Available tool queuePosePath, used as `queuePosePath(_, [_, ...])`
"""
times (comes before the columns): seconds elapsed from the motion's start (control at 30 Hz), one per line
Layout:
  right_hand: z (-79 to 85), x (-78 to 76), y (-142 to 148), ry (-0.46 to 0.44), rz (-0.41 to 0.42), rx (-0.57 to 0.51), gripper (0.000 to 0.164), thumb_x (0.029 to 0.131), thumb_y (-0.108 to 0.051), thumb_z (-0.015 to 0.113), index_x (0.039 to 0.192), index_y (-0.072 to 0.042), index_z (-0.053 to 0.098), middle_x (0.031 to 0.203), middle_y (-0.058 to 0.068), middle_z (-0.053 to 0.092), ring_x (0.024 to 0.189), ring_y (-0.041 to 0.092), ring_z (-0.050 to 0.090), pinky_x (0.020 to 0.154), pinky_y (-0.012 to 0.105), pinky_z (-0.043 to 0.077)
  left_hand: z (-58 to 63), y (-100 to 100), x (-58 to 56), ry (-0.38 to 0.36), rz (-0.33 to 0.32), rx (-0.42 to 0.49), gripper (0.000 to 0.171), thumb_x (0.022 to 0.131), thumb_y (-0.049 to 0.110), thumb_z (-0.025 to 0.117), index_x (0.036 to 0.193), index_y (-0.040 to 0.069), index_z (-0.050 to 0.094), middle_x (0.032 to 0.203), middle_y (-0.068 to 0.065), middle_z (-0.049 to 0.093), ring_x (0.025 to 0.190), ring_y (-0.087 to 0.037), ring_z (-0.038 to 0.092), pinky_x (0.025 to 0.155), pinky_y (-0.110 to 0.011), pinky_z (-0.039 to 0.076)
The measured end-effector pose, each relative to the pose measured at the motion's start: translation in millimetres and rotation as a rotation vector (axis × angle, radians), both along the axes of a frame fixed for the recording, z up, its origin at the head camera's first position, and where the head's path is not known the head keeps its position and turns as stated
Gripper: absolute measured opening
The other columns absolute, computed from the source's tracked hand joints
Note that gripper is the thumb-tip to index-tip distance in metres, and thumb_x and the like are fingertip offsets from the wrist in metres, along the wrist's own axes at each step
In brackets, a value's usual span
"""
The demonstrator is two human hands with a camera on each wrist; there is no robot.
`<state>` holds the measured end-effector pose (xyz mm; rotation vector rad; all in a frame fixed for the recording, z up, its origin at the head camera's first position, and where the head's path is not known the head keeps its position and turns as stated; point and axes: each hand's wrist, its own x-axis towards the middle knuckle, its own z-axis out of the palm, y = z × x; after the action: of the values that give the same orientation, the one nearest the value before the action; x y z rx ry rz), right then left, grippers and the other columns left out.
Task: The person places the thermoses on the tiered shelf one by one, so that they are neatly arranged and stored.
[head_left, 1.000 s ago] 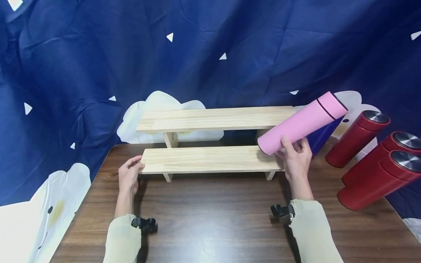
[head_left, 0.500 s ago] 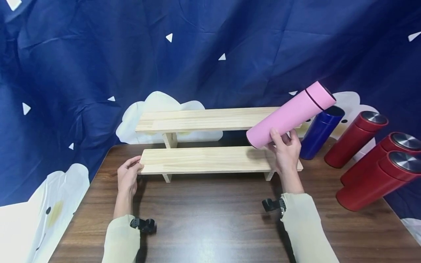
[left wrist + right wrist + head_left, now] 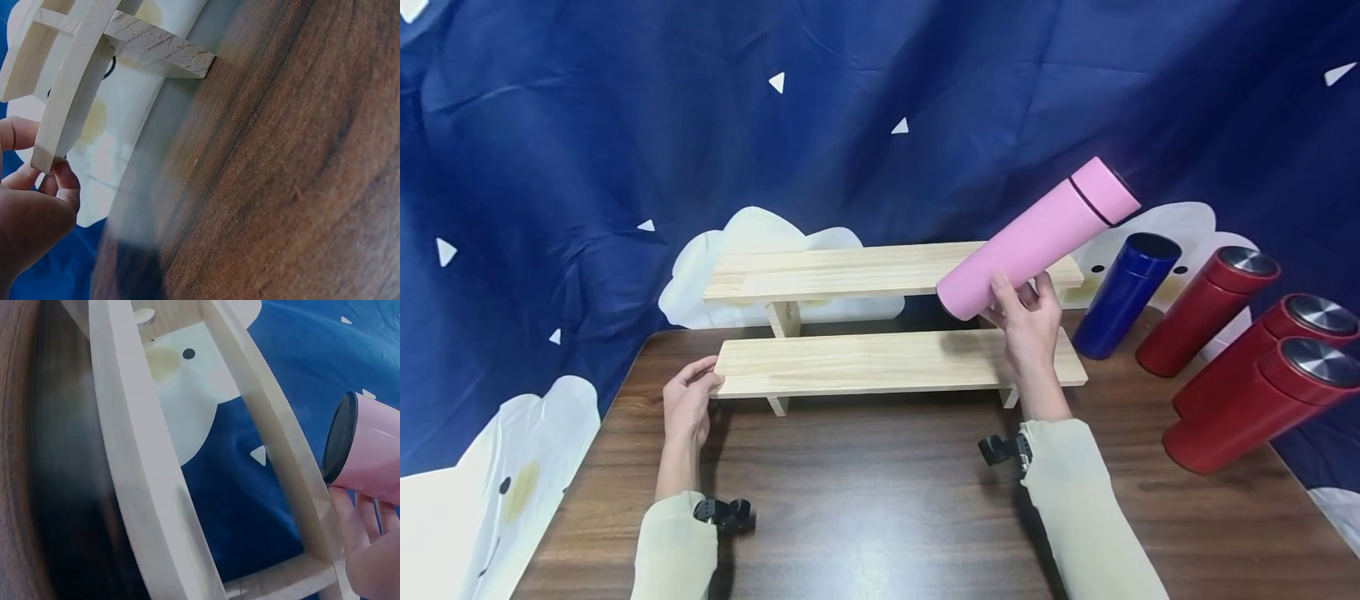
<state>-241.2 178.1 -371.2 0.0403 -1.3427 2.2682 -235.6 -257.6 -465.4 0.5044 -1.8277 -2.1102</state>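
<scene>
A pink thermos bottle (image 3: 1037, 237) is held tilted in my right hand (image 3: 1032, 325), its base toward the lower left. The bottle is in the air in front of the upper board of a two-tier wooden shelf (image 3: 880, 362). In the right wrist view the dark base of the pink thermos bottle (image 3: 375, 447) faces the shelf boards. My left hand (image 3: 687, 400) pinches the left end of the lower board. The left wrist view shows the left hand (image 3: 37, 200) with thumb and fingers on either side of that board end (image 3: 56, 137).
A blue thermos bottle (image 3: 1127, 296) stands right of the shelf. Several red thermos bottles (image 3: 1210, 308) with silver lids stand farther right on the brown wooden table (image 3: 865, 500). A blue cloth (image 3: 850, 125) with white shapes hangs behind.
My right hand has carried the pink thermos bottle left and upward, uncovering the blue bottle and the lower board's right end. The left hand keeps its hold on the board.
</scene>
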Motion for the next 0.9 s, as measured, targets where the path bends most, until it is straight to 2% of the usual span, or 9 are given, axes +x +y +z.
queuePosePath(0.17, [2.6, -4.8, -7.1, -0.001, 0.024, 0.025, 0.033, 0.091, -0.007, 0.074, 0.121, -0.012, 0.061, 0.101, 0.008, 0.069, 0.088, 0.018, 0.068, 0.069, 0.036, 0.061, 0.3, 0.6, 1.3, -0.005, -0.001, 0.005, 0.043, 0.082, -0.017, 0.057, 0.125, -0.015, 0.060, 0.088, 0.002, 0.066, 0.086, -0.009, 0.060, 0.075, -0.015, 0.050])
queuePosePath(0.4, [4.8, -12.3, -15.0, -0.008, 0.045, 0.033, 0.029, 0.091, -0.010, 0.075, 0.117, -0.013, 0.062, 0.101, 0.007, 0.070, 0.089, 0.019, 0.069, 0.068, 0.037, 0.061, 1.2, 0.6, 1.5, 0.007, 0.001, 0.012, 0.042, 0.082, -0.017, 0.057, 0.124, -0.015, 0.061, 0.087, 0.003, 0.066, 0.087, -0.008, 0.060, 0.076, -0.014, 0.050])
queuePosePath(0.67, [12.5, -19.2, -26.3, 0.001, 0.054, 0.050, 0.029, 0.091, -0.011, 0.075, 0.116, -0.013, 0.061, 0.102, 0.009, 0.068, 0.081, 0.018, 0.067, 0.067, 0.036, 0.061, 3.5, 0.9, -0.3, 0.002, -0.025, 0.004, 0.043, 0.084, -0.016, 0.056, 0.126, -0.015, 0.059, 0.089, 0.003, 0.066, 0.088, -0.008, 0.060, 0.077, -0.014, 0.050])
queuePosePath(0.9, [19.2, -27.6, -43.7, -0.024, 0.092, 0.084, 0.034, 0.089, -0.014, 0.077, 0.119, -0.014, 0.061, 0.104, 0.010, 0.068, 0.079, 0.019, 0.068, 0.070, 0.038, 0.061, 3.3, 0.1, 1.9, -0.022, -0.010, -0.003, 0.043, 0.084, -0.016, 0.057, 0.126, -0.014, 0.060, 0.087, 0.005, 0.066, 0.086, -0.007, 0.060, 0.076, -0.014, 0.050])
